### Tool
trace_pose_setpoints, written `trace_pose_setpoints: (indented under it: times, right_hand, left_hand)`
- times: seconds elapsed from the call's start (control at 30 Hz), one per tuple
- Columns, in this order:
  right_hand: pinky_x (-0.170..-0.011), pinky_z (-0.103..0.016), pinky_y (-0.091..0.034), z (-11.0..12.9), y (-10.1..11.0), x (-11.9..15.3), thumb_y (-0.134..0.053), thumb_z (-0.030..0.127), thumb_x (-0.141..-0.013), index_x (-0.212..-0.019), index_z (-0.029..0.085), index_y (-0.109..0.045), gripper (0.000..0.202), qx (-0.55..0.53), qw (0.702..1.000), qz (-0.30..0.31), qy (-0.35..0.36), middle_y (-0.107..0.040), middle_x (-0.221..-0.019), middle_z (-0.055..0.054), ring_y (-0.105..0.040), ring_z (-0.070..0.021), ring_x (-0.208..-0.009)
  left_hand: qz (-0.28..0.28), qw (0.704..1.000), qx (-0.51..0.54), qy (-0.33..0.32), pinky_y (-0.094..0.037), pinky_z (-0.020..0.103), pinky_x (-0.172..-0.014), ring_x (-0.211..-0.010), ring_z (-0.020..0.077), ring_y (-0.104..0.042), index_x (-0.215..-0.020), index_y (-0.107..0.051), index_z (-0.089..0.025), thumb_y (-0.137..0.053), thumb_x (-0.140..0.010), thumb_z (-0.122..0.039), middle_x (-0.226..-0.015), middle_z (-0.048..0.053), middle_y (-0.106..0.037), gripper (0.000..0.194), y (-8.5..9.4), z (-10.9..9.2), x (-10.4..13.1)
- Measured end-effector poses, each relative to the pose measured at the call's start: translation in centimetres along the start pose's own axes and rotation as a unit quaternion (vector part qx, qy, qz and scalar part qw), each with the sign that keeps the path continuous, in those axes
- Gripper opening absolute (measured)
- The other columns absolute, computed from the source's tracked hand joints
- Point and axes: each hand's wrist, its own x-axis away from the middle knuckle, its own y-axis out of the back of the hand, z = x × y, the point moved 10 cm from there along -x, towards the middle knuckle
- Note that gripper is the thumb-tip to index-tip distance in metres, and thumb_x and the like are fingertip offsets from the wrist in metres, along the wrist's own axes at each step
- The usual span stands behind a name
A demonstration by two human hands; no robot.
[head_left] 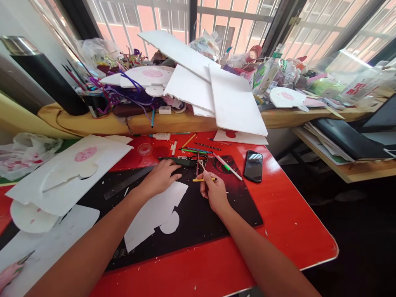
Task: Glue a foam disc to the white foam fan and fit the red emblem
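Observation:
My left hand [163, 177] rests palm down on the black mat [216, 218], fingers stretched out. Its fingertips are beside a dark, long-handled object [185, 162], whose kind I cannot make out. My right hand [214, 190] is closed around a thin yellow stick [198, 180], and a pale thin strip rises from its fingertips. Just beyond that hand lie scissors [199, 158] with dark handles, partly covered. A white cut-out sheet [148, 214] with a rounded tab lies flat below my left hand. A clear ruler [126, 183] lies left of that hand.
Pens [227, 166] and a phone [253, 166] lie at the right on the red table [287, 218]. White foam boards [238, 99] lean on the cluttered sill. More cut boards [71, 177] are stacked left. A black flask [46, 78] stands behind them.

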Motion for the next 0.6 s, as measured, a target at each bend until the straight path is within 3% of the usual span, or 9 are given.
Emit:
trace_pose_setpoints:
  times: [0.17,0.27,0.43,0.6]
  right_hand:
    - [-0.038,-0.020,-0.026,-0.4,-0.2,-0.8,-0.077,0.066,-0.086,-0.084,0.016,-0.072,0.050,0.000,1.000,0.008,-0.012,-0.052,-0.051,0.005,-0.044,-0.0087,-0.040]
    - [-0.037,-0.021,-0.024,-0.5,0.0,-1.4,-0.079,0.069,-0.082,-0.085,0.016,-0.072,0.054,-0.017,0.999,0.009,-0.035,-0.053,-0.051,0.005,-0.044,-0.0088,-0.039]
    - [-0.037,-0.020,-0.023,-0.2,0.5,-1.7,-0.080,0.070,-0.079,-0.084,0.017,-0.070,0.054,-0.033,0.999,-0.010,-0.037,-0.051,-0.051,0.006,-0.042,-0.0081,-0.039]
    - [-0.038,-0.020,-0.023,-0.2,-0.7,-1.2,-0.078,0.069,-0.083,-0.083,0.016,-0.072,0.053,0.023,1.000,0.013,-0.016,-0.053,-0.052,0.005,-0.043,-0.0080,-0.039]
  left_hand:
    - [-0.004,1.000,-0.005,0.016,-0.048,0.052,-0.110,-0.127,0.0375,-0.060,-0.126,-0.077,-0.020,-0.054,-0.102,-0.041,-0.130,0.016,-0.069,0.039,0.0,0.2,-2.7]
    - [-0.008,1.000,-0.001,0.015,-0.046,0.049,-0.113,-0.135,0.0360,-0.056,-0.128,-0.075,-0.023,-0.059,-0.100,-0.040,-0.140,0.013,-0.066,0.037,0.7,0.0,-2.6]
    - [-0.022,0.999,-0.016,0.045,-0.047,0.051,-0.111,-0.130,0.0373,-0.058,-0.133,-0.072,-0.022,-0.061,-0.097,-0.049,-0.133,0.014,-0.067,0.045,2.5,1.2,2.2]
    - [0.045,0.993,-0.055,0.092,-0.047,0.051,-0.108,-0.131,0.0394,-0.059,-0.135,-0.070,-0.024,-0.070,-0.087,-0.051,-0.133,0.014,-0.067,0.055,1.5,2.8,6.9]
